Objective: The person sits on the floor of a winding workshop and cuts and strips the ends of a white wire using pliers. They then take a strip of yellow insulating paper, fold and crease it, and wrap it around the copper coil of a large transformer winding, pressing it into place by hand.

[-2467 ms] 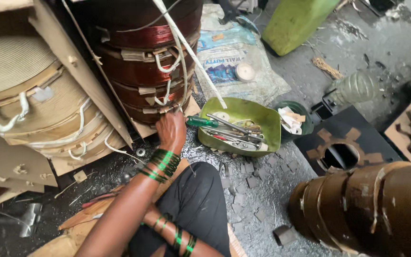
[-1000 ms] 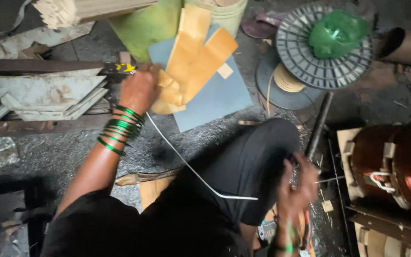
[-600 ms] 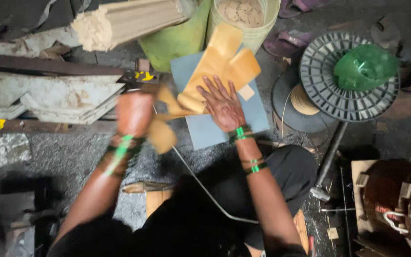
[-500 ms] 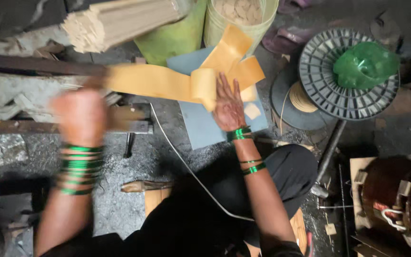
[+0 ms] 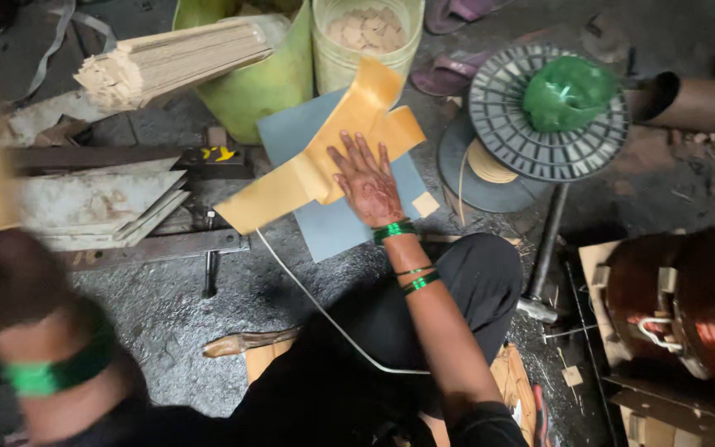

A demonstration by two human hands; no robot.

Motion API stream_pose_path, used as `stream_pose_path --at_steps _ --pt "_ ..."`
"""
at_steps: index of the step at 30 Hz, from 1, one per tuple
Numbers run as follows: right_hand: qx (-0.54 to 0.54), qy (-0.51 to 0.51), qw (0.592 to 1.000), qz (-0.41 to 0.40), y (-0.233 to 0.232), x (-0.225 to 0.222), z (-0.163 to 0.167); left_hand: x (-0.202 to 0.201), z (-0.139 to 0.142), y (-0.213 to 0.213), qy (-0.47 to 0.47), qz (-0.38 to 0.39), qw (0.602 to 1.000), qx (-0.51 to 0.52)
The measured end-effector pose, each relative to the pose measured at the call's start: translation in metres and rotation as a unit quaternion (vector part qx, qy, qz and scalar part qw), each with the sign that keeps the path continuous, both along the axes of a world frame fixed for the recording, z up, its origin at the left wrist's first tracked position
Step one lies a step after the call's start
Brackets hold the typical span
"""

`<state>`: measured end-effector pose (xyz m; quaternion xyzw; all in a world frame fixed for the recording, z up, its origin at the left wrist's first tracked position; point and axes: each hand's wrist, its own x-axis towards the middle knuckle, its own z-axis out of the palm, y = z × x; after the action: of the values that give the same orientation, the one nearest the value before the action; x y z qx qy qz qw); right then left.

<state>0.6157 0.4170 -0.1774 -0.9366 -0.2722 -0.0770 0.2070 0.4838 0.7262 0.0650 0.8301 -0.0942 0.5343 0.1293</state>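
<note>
Yellow insulation paper strips (image 5: 324,170) lie on the grey sheet (image 5: 337,228), pinned flat by your right hand (image 5: 367,184), fingers spread. Your left hand (image 5: 6,281), at 9 o'clock, is blurred; grip unreadable. Strips look unsorted. At 12 o'clock, a pale bucket (image 5: 366,37) holds small cut pieces.

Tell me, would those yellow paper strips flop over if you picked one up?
Probably yes. The yellow strips look thin and lie bent and overlapping on the grey sheet, so one would likely droop. They seem light: the right hand presses flat on them, perhaps to keep them from sliding. They would hardly roll.
</note>
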Motion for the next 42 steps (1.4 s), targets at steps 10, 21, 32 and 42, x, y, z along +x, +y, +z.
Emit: stream_pose_path --at_steps 10,21,32,42 --pt "0.695 0.193 0.686 -0.097 -0.049 -0.016 -0.022 0.115 -0.132 -0.168 0.155 -0.297 0.763 0.553" --pt "0.257 0.121 0.916 -0.283 -0.063 -0.006 0.047 0.163 -0.26 -0.173 0.04 -0.533 0.758 0.373" --pt "0.445 0.195 0.856 -0.178 -0.095 0.024 -0.005 0.119 -0.227 -0.142 0.133 -0.363 0.87 0.307" --pt "0.6 0.232 0.758 -0.106 -0.09 0.019 0.008 0.103 -0.205 -0.149 0.368 -0.294 0.876 0.105"
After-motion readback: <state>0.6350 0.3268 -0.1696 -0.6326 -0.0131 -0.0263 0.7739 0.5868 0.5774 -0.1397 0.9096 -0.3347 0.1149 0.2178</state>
